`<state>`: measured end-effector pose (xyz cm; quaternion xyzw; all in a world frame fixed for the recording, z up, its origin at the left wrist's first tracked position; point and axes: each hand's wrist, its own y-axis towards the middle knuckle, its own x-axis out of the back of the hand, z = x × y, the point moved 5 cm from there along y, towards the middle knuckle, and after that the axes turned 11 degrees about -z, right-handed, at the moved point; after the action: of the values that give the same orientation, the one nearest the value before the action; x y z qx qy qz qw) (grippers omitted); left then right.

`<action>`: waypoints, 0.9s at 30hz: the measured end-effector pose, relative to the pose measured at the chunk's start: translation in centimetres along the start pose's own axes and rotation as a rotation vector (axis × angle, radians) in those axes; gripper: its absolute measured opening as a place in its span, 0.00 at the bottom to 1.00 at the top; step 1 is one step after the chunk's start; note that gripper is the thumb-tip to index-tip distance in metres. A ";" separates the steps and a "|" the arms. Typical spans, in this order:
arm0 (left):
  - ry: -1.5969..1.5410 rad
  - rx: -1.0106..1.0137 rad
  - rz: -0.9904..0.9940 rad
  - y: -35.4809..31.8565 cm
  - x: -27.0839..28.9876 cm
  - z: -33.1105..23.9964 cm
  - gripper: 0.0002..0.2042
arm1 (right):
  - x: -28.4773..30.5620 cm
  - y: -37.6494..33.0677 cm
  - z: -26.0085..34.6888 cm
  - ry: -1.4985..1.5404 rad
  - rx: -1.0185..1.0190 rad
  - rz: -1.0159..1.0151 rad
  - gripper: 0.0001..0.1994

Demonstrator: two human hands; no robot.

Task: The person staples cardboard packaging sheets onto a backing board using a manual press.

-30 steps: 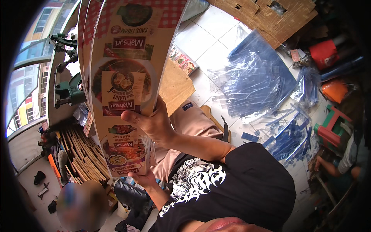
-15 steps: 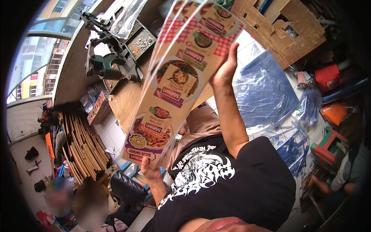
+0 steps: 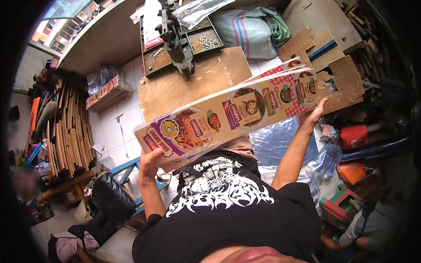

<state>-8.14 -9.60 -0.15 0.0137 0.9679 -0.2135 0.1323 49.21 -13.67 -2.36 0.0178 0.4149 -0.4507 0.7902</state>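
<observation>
A cluttered workshop with a white tiled floor (image 3: 115,131) and, at twelve o'clock, a wooden tabletop (image 3: 193,81) carrying a green press machine (image 3: 175,37) beside two trays of small metal parts. The fingers of the left hand (image 3: 149,160) curl round the lower left corner of a stack of printed cardboard sheets (image 3: 228,116), thumb over the front, pinching it; the fingers of the right hand (image 3: 313,115) press up against the stack's far right edge, though how far they wrap behind I cannot tell. The stack now lies nearly level across the person's chest, running from eight o'clock to two o'clock, where a second ago it stood almost upright and half a second ago leaned steeply; it has been swung flat, with the tabletop just beyond it. I count one stack, of several sheets, the exact number hidden at the edges. Outward: one striped sack (image 3: 245,28) at one o'clock, one bundle of brown flat boards (image 3: 68,127) at nine o'clock, blue plastic sheeting (image 3: 276,140) at three o'clock, and another person's sleeve (image 3: 368,225) at four o'clock.
</observation>
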 end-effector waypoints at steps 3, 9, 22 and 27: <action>-0.048 0.064 -0.086 1.2 1.5 -0.1 0.30 | 0.0 0.4 0.7 -0.131 -0.059 0.047 0.41; 0.041 -0.015 -0.080 4.0 6.5 -2.5 0.27 | -2.9 0.8 -2.0 -0.924 -0.200 0.614 0.31; 0.340 -0.489 -0.182 13.0 12.0 -7.6 0.11 | -9.3 5.3 -10.4 -0.883 0.189 0.707 0.18; 0.521 -0.549 -0.171 12.8 13.1 -6.4 0.10 | -9.6 4.8 -12.4 -0.804 0.145 0.747 0.19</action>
<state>-21.33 4.32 -3.26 -0.0490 0.9878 0.0538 -0.1377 42.32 0.87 -5.66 0.0446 0.0138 -0.1386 0.9892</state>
